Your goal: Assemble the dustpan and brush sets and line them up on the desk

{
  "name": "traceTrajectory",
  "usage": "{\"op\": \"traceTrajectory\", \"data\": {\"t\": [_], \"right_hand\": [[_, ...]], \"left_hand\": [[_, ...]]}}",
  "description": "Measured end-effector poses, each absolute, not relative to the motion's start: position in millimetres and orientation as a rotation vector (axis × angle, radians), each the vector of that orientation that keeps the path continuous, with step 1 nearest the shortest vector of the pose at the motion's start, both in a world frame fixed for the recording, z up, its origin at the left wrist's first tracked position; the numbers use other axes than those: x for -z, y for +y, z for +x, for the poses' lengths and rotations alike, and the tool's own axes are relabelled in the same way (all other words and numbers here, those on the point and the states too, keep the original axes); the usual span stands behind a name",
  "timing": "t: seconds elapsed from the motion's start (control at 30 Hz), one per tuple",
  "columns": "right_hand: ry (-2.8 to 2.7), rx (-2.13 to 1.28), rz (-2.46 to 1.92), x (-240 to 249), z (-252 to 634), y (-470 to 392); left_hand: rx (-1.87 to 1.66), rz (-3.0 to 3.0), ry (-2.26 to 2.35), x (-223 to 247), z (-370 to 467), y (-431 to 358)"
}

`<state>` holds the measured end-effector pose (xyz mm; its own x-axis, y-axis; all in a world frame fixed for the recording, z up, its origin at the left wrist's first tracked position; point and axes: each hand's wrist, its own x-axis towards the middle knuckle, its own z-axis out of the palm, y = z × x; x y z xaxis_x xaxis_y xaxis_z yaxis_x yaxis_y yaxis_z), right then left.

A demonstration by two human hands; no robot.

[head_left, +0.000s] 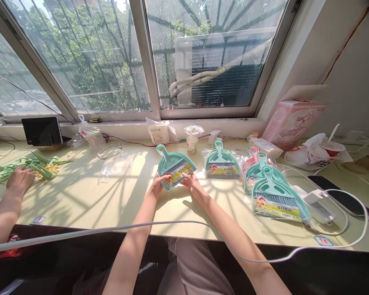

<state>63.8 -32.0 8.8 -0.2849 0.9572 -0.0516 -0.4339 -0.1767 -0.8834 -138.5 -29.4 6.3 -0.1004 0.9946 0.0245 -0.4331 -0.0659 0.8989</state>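
A teal dustpan and brush set (pixel 176 164) with a yellow-green label is tilted up just above the table, held between both hands. My left hand (pixel 158 184) grips its lower left edge, thumb over the label. My right hand (pixel 193 182) pinches its lower right side near the label. To the right, another teal set (pixel 222 164) in clear wrap lies on the table. Farther right several more sets overlap, with a pink one (pixel 252 155) behind and a teal one (pixel 276 196) in front.
Another person's hand (pixel 21 179) touches green leafy pieces (pixel 46 170) at the far left. A lidded cup (pixel 192 141), plastic bag (pixel 160 132) and tablet (pixel 41 131) stand along the window. A phone (pixel 340 194), power strip (pixel 322 211) and pink box (pixel 292 121) are right. A white cable (pixel 184 222) crosses in front.
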Motion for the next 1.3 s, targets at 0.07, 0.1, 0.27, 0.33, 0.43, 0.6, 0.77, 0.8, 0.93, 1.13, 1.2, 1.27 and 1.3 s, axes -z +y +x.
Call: {"op": "traceTrajectory", "data": {"t": [0.07,0.1,0.27,0.33,0.43,0.6,0.77,0.8,0.93,1.13,1.2,1.27,1.3], "right_hand": [[-1.018,-1.672,-0.78,-10,62,-35],[-1.026,-1.668,-0.782,-10,62,-36],[-1.006,-1.679,-0.833,-11,60,-35],[-1.011,-1.67,-0.859,-11,57,-33],[-0.998,-1.639,-0.896,-9,53,-31],[-0.95,-1.638,-0.938,-4,52,-27],[-0.967,-1.65,-0.938,-4,55,-27],[-0.971,-1.657,-0.94,-4,55,-27],[-0.979,-1.672,-0.945,-8,58,-30],[-0.944,-1.665,-0.919,-12,60,-32],[-0.923,-1.658,-0.944,-13,58,-32],[-0.916,-1.648,-0.958,-13,57,-31],[-0.916,-1.646,-0.961,-12,57,-31]], "left_hand": [[-1.493,0.877,0.929,-7,-139,-30],[-1.496,0.875,0.939,-7,-140,-30],[-1.493,0.873,0.956,-6,-143,-29],[-1.471,0.894,0.956,-5,-144,-29],[-1.438,0.914,0.951,-5,-142,-29],[-1.418,0.93,0.925,-6,-137,-30],[-1.423,0.957,0.931,-6,-139,-29],[-1.418,0.962,0.935,-6,-140,-29],[-1.416,0.961,0.937,-9,-138,-31],[-1.427,0.921,0.948,-14,-135,-34],[-1.42,0.912,0.967,-13,-134,-34],[-1.418,0.902,0.976,-12,-133,-34],[-1.417,0.899,0.976,-12,-133,-34]]}}
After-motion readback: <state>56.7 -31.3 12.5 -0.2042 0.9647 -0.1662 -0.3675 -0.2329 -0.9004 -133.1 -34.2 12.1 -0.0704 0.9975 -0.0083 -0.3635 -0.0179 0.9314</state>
